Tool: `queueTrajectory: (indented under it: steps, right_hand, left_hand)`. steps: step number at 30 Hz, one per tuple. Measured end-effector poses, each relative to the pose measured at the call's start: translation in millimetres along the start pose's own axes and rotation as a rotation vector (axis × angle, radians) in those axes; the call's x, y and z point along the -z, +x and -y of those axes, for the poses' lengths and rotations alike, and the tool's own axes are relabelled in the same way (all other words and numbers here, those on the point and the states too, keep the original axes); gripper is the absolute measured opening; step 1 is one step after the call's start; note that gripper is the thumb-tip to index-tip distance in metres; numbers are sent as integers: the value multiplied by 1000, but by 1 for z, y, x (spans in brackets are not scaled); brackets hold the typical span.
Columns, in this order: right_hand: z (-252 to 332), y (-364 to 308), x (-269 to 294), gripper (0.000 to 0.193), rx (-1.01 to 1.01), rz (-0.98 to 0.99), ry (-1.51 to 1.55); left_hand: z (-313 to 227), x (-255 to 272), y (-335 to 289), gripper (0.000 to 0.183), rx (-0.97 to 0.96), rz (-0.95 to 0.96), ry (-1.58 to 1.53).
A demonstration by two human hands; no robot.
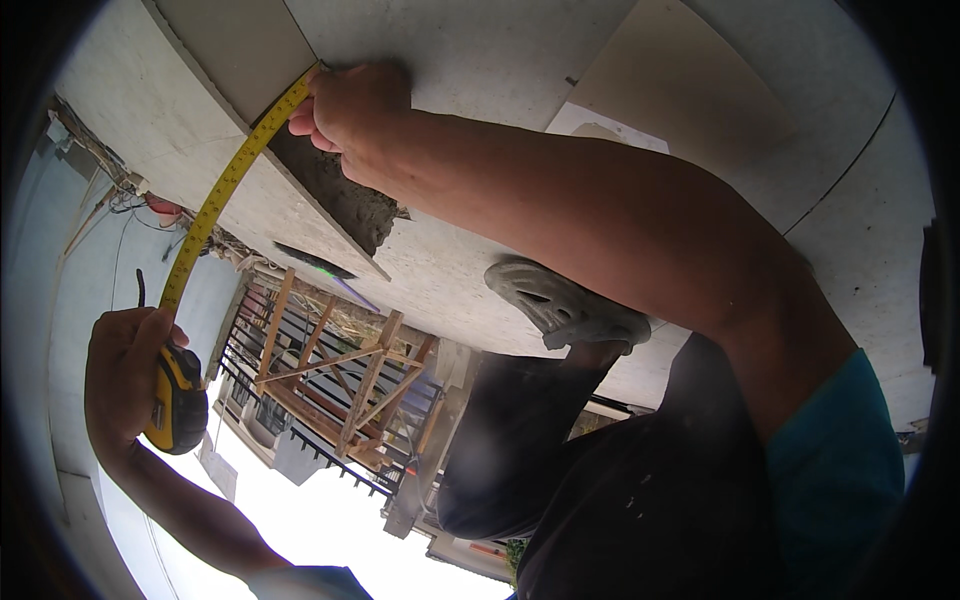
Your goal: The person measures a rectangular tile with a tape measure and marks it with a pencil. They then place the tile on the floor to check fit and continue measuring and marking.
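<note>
My left hand [122, 375] is closed around a yellow and black tape measure [180, 405] at the left. Its yellow blade [222, 190] is pulled out and runs up in a gentle curve to my right hand [360, 105]. There my right fingers pinch the blade's end at the edge of a grey tile [235, 45]. Just below my right hand lies a strip of rough grey mortar [350, 195], bordered by a pale board-like edge [325, 220]. The blade crosses over the tile's edge near the mortar.
A light brown sheet [680, 75] lies on pale floor tiles [480, 60] at the upper right. My grey shoe [560, 300] rests on the pale surface. A wooden frame [350, 375] stands by a dark metal railing [300, 435]. A thin dark object [313, 262] lies near the ledge.
</note>
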State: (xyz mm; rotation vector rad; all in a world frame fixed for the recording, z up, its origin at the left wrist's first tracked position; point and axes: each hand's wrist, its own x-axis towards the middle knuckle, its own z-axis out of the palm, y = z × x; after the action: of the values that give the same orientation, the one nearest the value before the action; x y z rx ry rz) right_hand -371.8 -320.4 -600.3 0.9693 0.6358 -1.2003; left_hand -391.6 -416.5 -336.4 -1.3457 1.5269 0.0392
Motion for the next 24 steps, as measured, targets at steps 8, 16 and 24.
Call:
queueTrajectory:
  steps: [8, 16, 24]
  right_hand:
    - [0, 2, 0, 23, 16, 9, -32]
    - [-3, -9, 9, 21, 14, 59, -78]
    - [5, -72, 110, 21, 678, 553, -1175]
  left_hand:
    - [0, -1, -1, 37, 18, -27, -22]
    - [15, -6, -10, 38, -17, 23, 51]
    - [109, -101, -28, 26, -224, 222, -301]
